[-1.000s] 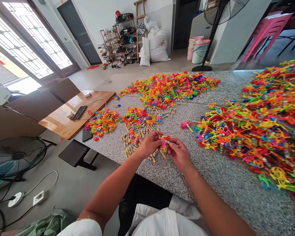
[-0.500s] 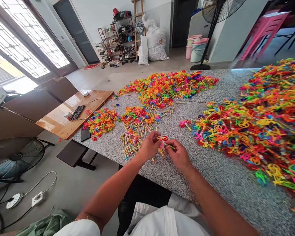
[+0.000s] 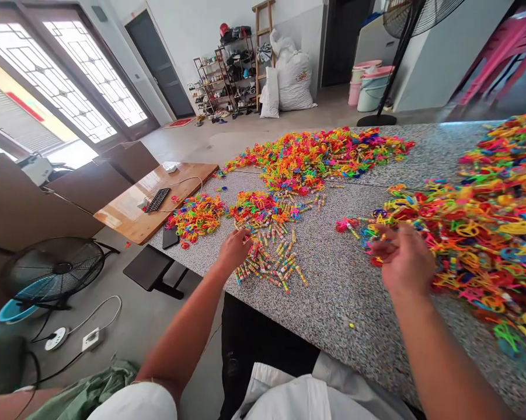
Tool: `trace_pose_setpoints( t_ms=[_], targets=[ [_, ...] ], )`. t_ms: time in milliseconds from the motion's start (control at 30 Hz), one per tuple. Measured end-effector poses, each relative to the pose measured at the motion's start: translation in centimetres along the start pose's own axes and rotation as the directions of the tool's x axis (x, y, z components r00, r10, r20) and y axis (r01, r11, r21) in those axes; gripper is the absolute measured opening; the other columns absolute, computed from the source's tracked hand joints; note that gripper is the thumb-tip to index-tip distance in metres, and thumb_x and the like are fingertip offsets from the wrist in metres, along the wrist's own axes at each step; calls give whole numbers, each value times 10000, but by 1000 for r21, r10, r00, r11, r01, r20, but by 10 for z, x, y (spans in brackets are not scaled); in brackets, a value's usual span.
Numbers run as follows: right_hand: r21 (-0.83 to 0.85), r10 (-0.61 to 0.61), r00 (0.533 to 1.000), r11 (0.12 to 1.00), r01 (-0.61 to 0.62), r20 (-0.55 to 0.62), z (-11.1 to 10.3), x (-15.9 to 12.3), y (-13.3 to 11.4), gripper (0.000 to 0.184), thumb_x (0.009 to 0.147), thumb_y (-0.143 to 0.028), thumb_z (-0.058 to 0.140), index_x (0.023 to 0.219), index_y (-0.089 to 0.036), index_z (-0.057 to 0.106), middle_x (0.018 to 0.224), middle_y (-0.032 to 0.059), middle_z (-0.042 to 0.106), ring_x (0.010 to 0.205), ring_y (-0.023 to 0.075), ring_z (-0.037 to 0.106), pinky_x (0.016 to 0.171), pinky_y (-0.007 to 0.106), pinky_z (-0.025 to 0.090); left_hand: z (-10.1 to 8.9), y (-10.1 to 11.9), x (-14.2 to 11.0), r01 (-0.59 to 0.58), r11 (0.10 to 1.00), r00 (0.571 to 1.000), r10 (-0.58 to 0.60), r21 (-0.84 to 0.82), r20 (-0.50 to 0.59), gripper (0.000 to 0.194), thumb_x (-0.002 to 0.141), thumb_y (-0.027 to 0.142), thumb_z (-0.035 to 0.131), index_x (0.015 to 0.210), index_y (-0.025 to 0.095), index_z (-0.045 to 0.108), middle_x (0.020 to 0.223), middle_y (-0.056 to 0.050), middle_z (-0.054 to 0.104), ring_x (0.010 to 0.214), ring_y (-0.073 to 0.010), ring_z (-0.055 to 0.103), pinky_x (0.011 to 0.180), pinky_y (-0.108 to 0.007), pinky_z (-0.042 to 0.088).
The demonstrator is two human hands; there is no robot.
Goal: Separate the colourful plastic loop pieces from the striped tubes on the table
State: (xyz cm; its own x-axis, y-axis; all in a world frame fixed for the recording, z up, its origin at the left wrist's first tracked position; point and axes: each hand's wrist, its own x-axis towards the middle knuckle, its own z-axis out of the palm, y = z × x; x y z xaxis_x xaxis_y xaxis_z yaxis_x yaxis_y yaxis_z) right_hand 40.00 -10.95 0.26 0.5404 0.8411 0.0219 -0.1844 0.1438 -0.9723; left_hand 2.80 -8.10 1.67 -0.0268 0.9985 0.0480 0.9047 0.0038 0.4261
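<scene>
My left hand point(image 3: 234, 248) reaches down onto a scatter of small striped sticks point(image 3: 269, 256) on the speckled stone table point(image 3: 333, 291). Its fingers are curled, with the tips among the sticks, and what they pinch is hidden. My right hand point(image 3: 403, 259) hovers at the near edge of a big heap of bright plastic ring pieces point(image 3: 477, 227) on the right. Those fingers are loosely spread and slightly blurred, with nothing visible in them. A yellow bit point(image 3: 352, 325) lies alone on the table near me.
A second heap of ring pieces point(image 3: 315, 154) lies at the far side, with a smaller pile point(image 3: 195, 216) at the left edge. A wooden desk with a keyboard point(image 3: 157, 199) adjoins the table. Floor fans point(image 3: 52, 268), a power strip point(image 3: 91, 338) and buckets point(image 3: 370, 87) stand around.
My hands were together in front of me, working a ring piece and a stick. They have parted: the left went to the sticks, the right swung out to the big heap, without the piece.
</scene>
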Motion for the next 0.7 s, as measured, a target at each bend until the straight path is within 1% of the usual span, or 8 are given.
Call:
trace_pose_setpoints(
  t_ms=[67,167,233,333,400,500,600,700],
  targets=[
    [-273,49,971,962,17,234,11,-19,11,349,865,-510,607,1045,-214,654,879,61,728,542,152,585,532,298,469,0,-15,-4,-41,997,994,34,71,99,243,878,406,625,1033,226,676,984,-83,641,899,-232,593,798,-323,424],
    [-589,87,818,737,330,568,34,-67,40,159,841,-382,661,879,-229,678,869,59,706,777,218,657,703,325,486,12,-18,-7,-57,991,982,33,122,188,282,831,453,669,962,204,648,964,-83,626,894,-233,584,778,-309,414],
    [-656,111,748,577,488,654,46,-91,56,83,853,-310,647,874,-231,662,938,72,692,816,226,653,723,321,462,20,-14,-4,-32,990,984,7,136,177,226,803,387,683,895,193,613,925,-76,617,872,-224,572,749,-298,400],
    [-696,139,735,475,539,664,53,-102,67,24,866,-218,602,875,-222,624,968,86,678,792,218,643,699,313,435,26,-10,5,41,996,993,-49,77,106,116,801,280,630,809,191,557,832,-47,596,787,-194,543,702,-296,379],
    [-698,131,767,531,480,628,53,-96,66,27,862,-201,586,855,-224,598,909,72,681,804,223,645,715,318,441,26,-10,11,89,996,995,-88,-18,45,124,824,267,587,749,195,519,730,-15,552,720,-171,513,678,-294,376],
    [-636,170,824,723,268,541,51,-84,58,32,860,-259,593,841,-240,577,803,38,687,763,222,645,710,334,467,25,-6,14,139,930,990,-135,-341,34,162,840,295,579,733,192,515,663,17,504,666,-139,494,652,-274,411],
    [-456,256,804,890,21,537,55,-81,48,121,864,-364,615,886,-248,587,811,24,709,639,190,622,591,316,471,24,9,8,191,630,978,-58,-753,199,189,799,346,655,813,176,576,761,11,555,676,-111,528,638,-252,478],
    [-233,280,774,957,-176,568,65,-82,38,264,827,-456,686,974,-248,618,845,30,732,640,183,636,545,296,475,22,34,-3,275,358,945,68,-892,319,268,732,368,749,847,171,609,813,7,573,679,-93,544,616,-228,505]
  ],
)
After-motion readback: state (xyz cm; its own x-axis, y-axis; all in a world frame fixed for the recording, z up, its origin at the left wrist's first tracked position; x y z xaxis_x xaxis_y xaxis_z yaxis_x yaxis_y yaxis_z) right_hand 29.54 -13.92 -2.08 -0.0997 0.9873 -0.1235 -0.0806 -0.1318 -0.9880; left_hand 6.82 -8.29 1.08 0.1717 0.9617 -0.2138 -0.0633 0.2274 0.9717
